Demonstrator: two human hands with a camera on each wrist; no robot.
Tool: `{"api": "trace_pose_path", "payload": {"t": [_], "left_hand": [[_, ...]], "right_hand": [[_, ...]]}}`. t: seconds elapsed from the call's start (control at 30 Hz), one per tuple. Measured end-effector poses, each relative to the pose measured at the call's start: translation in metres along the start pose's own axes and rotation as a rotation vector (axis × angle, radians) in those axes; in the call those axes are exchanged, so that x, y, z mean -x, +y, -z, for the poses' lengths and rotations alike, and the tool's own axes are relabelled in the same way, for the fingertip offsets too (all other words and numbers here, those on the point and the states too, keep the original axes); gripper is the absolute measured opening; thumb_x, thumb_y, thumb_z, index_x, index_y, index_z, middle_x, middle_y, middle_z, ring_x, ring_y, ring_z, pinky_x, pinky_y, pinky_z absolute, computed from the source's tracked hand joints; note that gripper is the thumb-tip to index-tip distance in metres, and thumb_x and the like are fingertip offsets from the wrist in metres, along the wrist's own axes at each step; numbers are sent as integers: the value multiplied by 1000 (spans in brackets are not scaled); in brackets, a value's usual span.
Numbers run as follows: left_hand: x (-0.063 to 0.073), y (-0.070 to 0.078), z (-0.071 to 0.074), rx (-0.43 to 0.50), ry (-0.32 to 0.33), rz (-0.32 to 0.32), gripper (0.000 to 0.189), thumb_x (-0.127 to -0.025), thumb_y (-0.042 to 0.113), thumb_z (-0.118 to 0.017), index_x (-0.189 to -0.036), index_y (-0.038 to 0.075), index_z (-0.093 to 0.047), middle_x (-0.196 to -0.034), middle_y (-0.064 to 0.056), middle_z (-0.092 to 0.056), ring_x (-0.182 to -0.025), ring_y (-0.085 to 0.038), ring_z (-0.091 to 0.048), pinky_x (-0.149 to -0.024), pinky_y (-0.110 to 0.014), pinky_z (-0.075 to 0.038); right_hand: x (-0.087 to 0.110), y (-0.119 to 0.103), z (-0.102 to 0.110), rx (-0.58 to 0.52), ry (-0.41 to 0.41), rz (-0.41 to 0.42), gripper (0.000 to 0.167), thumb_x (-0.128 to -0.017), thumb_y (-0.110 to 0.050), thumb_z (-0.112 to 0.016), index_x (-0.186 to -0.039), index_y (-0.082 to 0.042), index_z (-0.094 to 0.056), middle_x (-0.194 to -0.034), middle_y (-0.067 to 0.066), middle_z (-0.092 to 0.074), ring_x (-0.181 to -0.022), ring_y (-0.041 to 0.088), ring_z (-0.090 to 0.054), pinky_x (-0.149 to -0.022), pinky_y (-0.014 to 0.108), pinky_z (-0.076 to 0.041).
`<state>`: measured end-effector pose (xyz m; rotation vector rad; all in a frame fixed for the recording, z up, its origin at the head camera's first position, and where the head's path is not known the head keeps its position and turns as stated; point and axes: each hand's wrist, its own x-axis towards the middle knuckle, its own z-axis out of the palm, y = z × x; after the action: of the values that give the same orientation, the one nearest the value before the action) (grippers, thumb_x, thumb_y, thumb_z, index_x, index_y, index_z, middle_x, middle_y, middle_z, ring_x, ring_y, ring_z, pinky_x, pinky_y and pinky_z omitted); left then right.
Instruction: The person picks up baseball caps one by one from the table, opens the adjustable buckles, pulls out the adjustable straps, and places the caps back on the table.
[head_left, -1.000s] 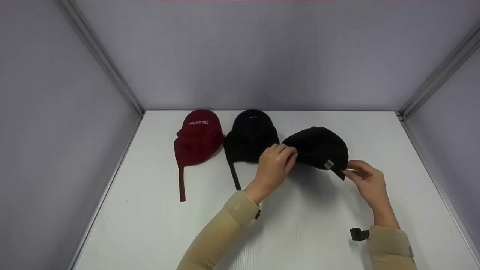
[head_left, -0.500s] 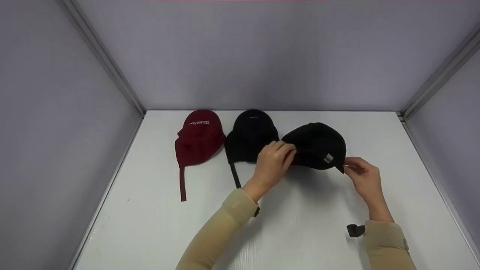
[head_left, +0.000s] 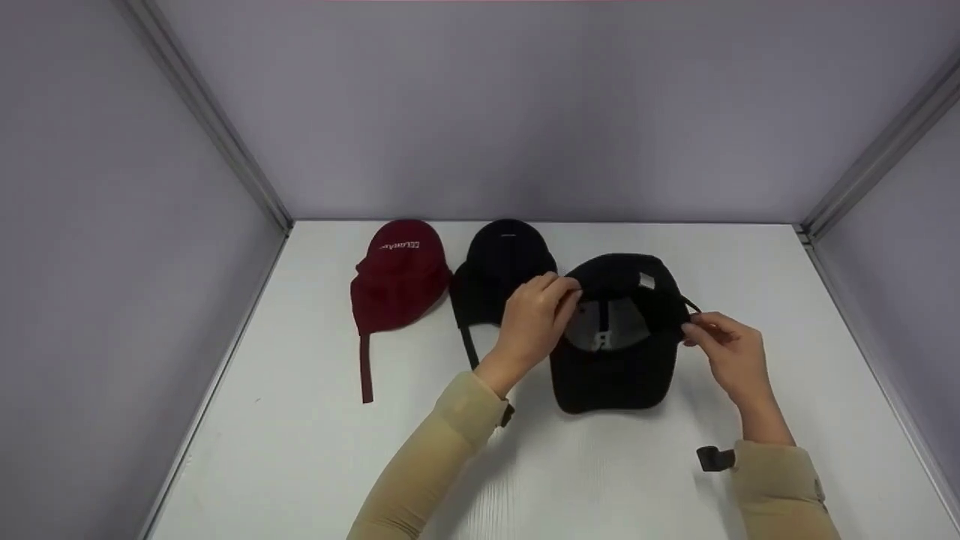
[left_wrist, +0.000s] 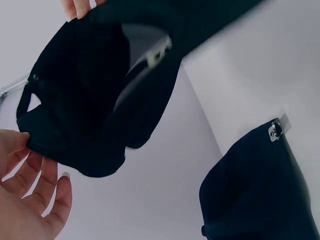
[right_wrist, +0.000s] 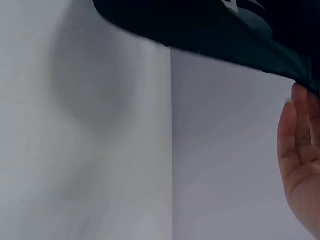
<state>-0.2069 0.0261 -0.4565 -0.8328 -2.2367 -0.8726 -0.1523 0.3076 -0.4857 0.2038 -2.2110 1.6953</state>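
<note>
Both hands hold a black baseball cap (head_left: 619, 379) over the right half of the table, its brim toward the person and its hollow inside facing up. My left hand (head_left: 534, 319) pinches the cap's left edge between thumb and fingers. At the opposite edge, my right hand (head_left: 729, 352) pinches the rim near a thin strap that sticks out. A white tag and a pale lining with a light mark show inside the cap. In the left wrist view the left hand (left_wrist: 30, 185) grips the edge of the cap (left_wrist: 85, 110), beside a small strap opening.
A second black cap (head_left: 506, 259) lies left of the held one, partly behind the left hand, its strap pointing forward. Farther left is a red cap (head_left: 401, 277) with white lettering. The white table (head_left: 300, 450) meets pale walls (head_left: 525, 112) at the back and sides.
The held cap has turned over between the hands: its brim has swung down toward the person and its inside now shows. The left hand has shifted slightly left; the other two caps stay put.
</note>
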Motion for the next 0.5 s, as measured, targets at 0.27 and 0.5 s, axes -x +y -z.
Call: {"api": "trace_pose_path", "payload": {"t": [0.27, 0.5], "left_hand": [[9, -9, -2, 21, -100, 91, 13, -100, 19, -59, -99, 11, -69, -86, 1, -64, -72, -11, -58, -65, -26, -49], [17, -19, -11, -25, -175, 144, 13, -100, 21, -60, -100, 13, -70, -89, 2, -65, -76, -11, -62, -68, -26, -50]], "right_hand": [[10, 18, 1, -22, -98, -145, 16, -91, 2, -67, -101, 14, -65, -87, 15, -69, -73, 19, -69, -65, 29, -56], [13, 25, -5, -13, -146, -246, 25, -93, -5, -67, -108, 14, -64, -96, 17, -68, -77, 15, -70, -64, 30, -56]]}}
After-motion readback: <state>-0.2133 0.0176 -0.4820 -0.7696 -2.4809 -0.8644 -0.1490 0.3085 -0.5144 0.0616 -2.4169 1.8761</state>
